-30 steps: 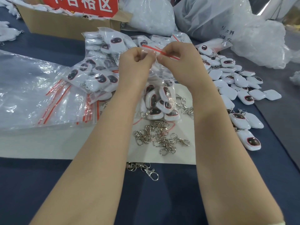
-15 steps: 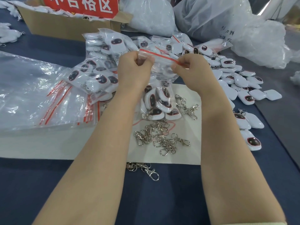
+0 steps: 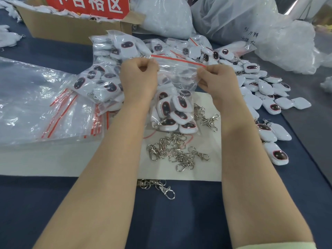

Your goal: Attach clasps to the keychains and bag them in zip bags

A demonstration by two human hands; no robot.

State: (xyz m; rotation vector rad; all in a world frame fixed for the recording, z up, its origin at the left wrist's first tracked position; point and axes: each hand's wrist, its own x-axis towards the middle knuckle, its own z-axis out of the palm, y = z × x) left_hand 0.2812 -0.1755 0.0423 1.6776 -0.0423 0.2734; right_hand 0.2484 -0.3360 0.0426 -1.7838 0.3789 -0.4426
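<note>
The person's left hand is curled tight and pinches the left end of the top edge of a clear zip bag. The right hand pinches the right end of the same edge between thumb and curled fingers. The bag hangs between the two hands above the middle of the table. Its red seal strip is stretched from hand to hand and slopes down a little toward the right. A clump of white keychains with dark oval faces sits at the bottom of the bag, low over a white sheet. Whether the bag touches the sheet cannot be told. On the sheet just below the bag lies a heap of loose metal clasps, and a few more lie beside the right forearm. One clasp lies off the sheet on the dark blue tablecloth. Filled bags are piled behind the left hand, and a stack of empty bags lies flat to the far left. Loose keychains are spread along the right side. At the back stand a cardboard box with a red sign and large plastic sacks.
</note>
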